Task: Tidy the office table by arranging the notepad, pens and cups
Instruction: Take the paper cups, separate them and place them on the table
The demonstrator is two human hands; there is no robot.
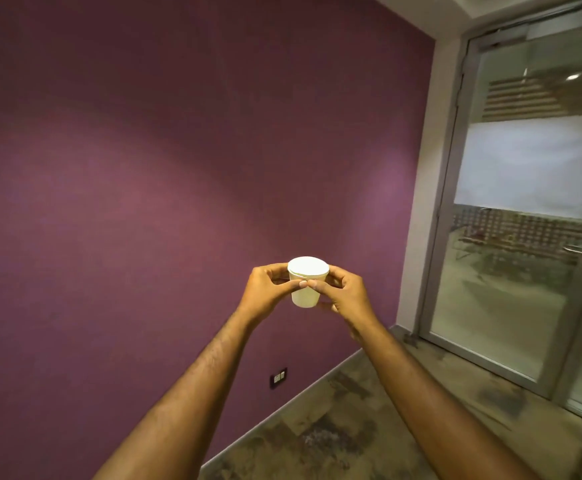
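Held thing: a small white paper cup (pixel 307 282), upright, with a line just under its rim that may be a second cup nested inside; I cannot tell for sure.
Where it is: in the air at arm's length, in front of the purple wall (pixel 144 168), well above the floor (pixel 351 427).
Left hand (pixel 268 289): its grip is clamped on the cup's left side, thumb across the near face, fingers curled round the far side.
Right hand (pixel 346 292): its grip is clamped on the cup's right side in the same way; the two thumb tips nearly meet on the near face.
Table: not in view, nor are the notepad or pens.
Surroundings: a glass door (pixel 524 220) stands at the right, and a wall socket (pixel 278 377) sits low on the wall.
Step in hand: most likely carrying or nesting the cups, part of gathering them before they go to their place.
Progress: cannot be judged, since the table is out of sight.
Next move calls for: looking down to bring the table into view, lowering the cup level, and setting it base-down on a clear spot before either hand lets go.
Risk: thin paper walls may dent if both hands squeeze.
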